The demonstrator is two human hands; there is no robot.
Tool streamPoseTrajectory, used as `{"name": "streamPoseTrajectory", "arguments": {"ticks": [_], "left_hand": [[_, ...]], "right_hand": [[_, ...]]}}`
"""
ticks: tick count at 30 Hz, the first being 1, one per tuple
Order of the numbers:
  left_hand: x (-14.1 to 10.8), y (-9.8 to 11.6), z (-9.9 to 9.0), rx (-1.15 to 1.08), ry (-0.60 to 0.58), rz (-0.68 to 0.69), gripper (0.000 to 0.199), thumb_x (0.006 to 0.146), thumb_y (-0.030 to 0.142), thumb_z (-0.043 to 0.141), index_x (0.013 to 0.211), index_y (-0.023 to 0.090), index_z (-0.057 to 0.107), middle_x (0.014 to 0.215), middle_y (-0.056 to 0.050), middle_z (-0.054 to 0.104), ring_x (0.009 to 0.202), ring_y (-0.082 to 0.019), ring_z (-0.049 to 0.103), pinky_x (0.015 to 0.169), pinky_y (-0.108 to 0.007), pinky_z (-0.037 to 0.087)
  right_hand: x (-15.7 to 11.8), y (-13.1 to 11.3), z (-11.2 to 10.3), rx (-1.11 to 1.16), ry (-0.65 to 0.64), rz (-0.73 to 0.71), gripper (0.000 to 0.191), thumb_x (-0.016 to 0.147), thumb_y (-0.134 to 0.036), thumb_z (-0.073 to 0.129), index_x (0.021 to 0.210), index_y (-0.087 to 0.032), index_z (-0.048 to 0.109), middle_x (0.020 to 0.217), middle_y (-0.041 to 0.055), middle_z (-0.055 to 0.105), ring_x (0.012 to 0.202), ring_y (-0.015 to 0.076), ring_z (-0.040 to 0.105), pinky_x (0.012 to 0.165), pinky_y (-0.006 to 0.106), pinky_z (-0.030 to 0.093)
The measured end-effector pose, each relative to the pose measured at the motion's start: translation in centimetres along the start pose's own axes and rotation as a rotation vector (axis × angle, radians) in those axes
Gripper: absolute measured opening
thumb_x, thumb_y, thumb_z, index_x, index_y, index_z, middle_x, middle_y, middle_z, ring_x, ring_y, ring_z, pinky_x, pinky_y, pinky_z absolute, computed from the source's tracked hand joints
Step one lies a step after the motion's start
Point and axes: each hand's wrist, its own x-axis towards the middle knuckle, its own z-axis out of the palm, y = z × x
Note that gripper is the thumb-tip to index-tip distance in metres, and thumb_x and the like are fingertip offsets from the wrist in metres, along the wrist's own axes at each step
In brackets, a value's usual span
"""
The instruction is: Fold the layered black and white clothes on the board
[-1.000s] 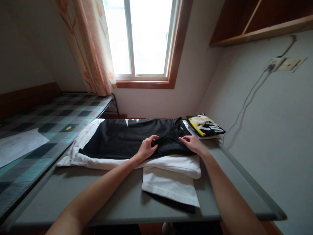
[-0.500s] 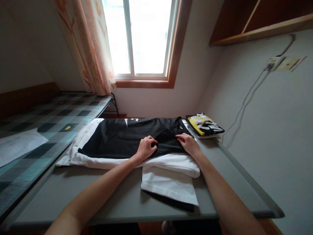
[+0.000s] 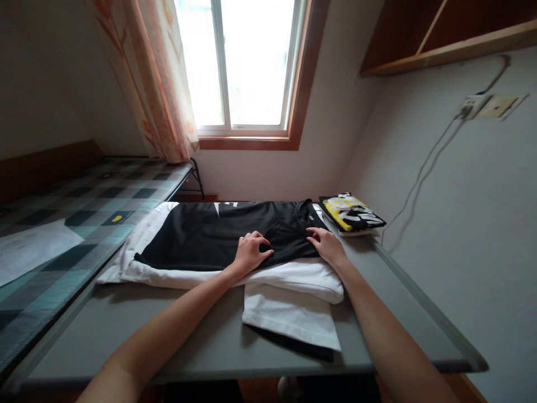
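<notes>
A black T-shirt (image 3: 201,235) with white lettering at its far edge lies folded over a white shirt (image 3: 163,278). My left hand (image 3: 251,250) rests at the black shirt's near edge, thumb and fingers apart in a curve. On the right, my right hand (image 3: 326,245) touches the same shirt close to its collar, thumb and forefinger spread. Between the two hands the black cloth lies down in small creases. A white sleeve (image 3: 289,316) with black cloth beneath it hangs out toward me on the grey table (image 3: 201,330).
Folded black, yellow and white clothes (image 3: 352,212) sit at the table's far right corner. A checked bed (image 3: 84,224) with a paper sheet (image 3: 37,249) stands on the left. A cable (image 3: 413,190) runs down the right wall from a socket (image 3: 474,106).
The raised flap of black cloth between my hands has come down onto the shirt. Both hands have let go of it, their fingers now apart.
</notes>
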Motion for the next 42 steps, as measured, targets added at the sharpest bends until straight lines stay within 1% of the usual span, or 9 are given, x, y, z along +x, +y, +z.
{"name": "streamPoseTrajectory", "arguments": {"ticks": [8, 13, 16, 19, 23, 28, 31, 36, 42], "left_hand": [[0.0, 0.4, -0.2, 0.033, 0.028, -0.107, 0.02, 0.081, 0.032, 0.074, 0.099, 0.024, 0.076, 0.109, -0.005, 0.066, 0.106, -0.025, 0.058, 0.091, -0.038, 0.04], [0.0, 0.2, -0.1, 0.029, 0.04, -0.101, 0.02, 0.08, 0.032, 0.074, 0.099, 0.025, 0.076, 0.107, -0.004, 0.067, 0.104, -0.024, 0.058, 0.092, -0.04, 0.04], [-0.2, 0.2, -0.1, 0.03, 0.12, -0.063, 0.019, 0.077, 0.034, 0.078, 0.094, 0.027, 0.077, 0.115, -0.005, 0.064, 0.11, -0.026, 0.055, 0.094, -0.042, 0.039], [-0.5, 0.5, -0.1, 0.02, 0.209, 0.093, 0.017, 0.077, 0.036, 0.079, 0.092, 0.028, 0.077, 0.124, -0.006, 0.06, 0.119, -0.027, 0.05, 0.1, -0.043, 0.035], [-0.6, 0.7, -0.3, -0.032, -0.003, 0.374, 0.016, 0.083, 0.041, 0.074, 0.087, 0.026, 0.077, 0.102, -0.003, 0.07, 0.101, -0.02, 0.059, 0.097, -0.037, 0.035], [-0.3, 0.8, -1.1, 0.092, -0.203, 0.504, 0.02, 0.088, 0.041, 0.068, 0.092, 0.024, 0.075, 0.096, -0.002, 0.071, 0.091, -0.017, 0.063, 0.086, -0.032, 0.038], [-0.1, 1.2, -1.9, 0.21, -0.282, 0.592, 0.018, 0.089, 0.037, 0.066, 0.098, 0.023, 0.074, 0.098, -0.003, 0.071, 0.092, -0.018, 0.064, 0.085, -0.031, 0.04], [-0.1, 2.0, -2.8, 0.245, -0.335, 0.565, 0.014, 0.088, 0.027, 0.065, 0.097, 0.02, 0.074, 0.099, -0.006, 0.071, 0.088, -0.019, 0.067, 0.079, -0.029, 0.046], [-0.7, 3.1, -3.2, 0.202, -0.391, 0.551, 0.016, 0.085, 0.012, 0.059, 0.084, 0.018, 0.074, 0.089, -0.005, 0.07, 0.079, -0.016, 0.066, 0.073, -0.024, 0.048]], "right_hand": [[-0.5, -1.2, 0.7, -0.092, 0.076, 0.036, 0.025, 0.091, -0.026, 0.058, 0.111, -0.025, 0.073, 0.108, 0.0088, 0.072, 0.093, 0.0249, 0.067, 0.076, 0.034, 0.047], [-0.5, -0.9, 0.1, -0.052, 0.05, 0.016, 0.029, 0.092, -0.034, 0.057, 0.114, -0.022, 0.072, 0.102, 0.0088, 0.073, 0.095, 0.0242, 0.067, 0.081, 0.035, 0.046], [-0.5, -0.8, -0.2, -0.042, 0.001, 0.012, 0.031, 0.09, -0.028, 0.058, 0.118, -0.023, 0.07, 0.102, 0.0067, 0.074, 0.096, 0.023, 0.067, 0.082, 0.035, 0.045], [-0.4, -1.0, -0.1, -0.062, 0.011, 0.01, 0.03, 0.088, -0.02, 0.058, 0.115, -0.023, 0.071, 0.101, 0.0062, 0.074, 0.097, 0.0225, 0.067, 0.083, 0.034, 0.044], [-0.4, -1.3, -0.5, -0.064, 0.049, 0.026, 0.028, 0.09, -0.025, 0.057, 0.114, -0.023, 0.071, 0.1, 0.0068, 0.074, 0.095, 0.0229, 0.068, 0.081, 0.034, 0.044], [-0.3, -0.2, -2.4, -0.019, -0.097, 0.047, 0.052, 0.089, -0.048, 0.059, 0.132, -0.02, 0.063, 0.078, 0.0033, 0.073, 0.077, 0.0217, 0.067, 0.073, 0.032, 0.043], [-0.1, 0.7, -3.3, 0.011, -0.162, 0.015, 0.051, 0.085, -0.046, 0.062, 0.129, -0.02, 0.065, 0.073, 0.002, 0.07, 0.068, 0.0192, 0.065, 0.065, 0.029, 0.041], [0.2, 1.6, -3.7, 0.116, -0.134, -0.026, 0.05, 0.085, -0.045, 0.061, 0.126, -0.018, 0.066, 0.06, -0.001, 0.064, 0.056, 0.0154, 0.057, 0.056, 0.026, 0.038], [0.2, 2.2, -3.9, 0.076, -0.144, -0.019, 0.045, 0.082, -0.04, 0.065, 0.122, -0.019, 0.069, 0.062, -0.0004, 0.066, 0.056, 0.0158, 0.058, 0.055, 0.026, 0.039]]}}
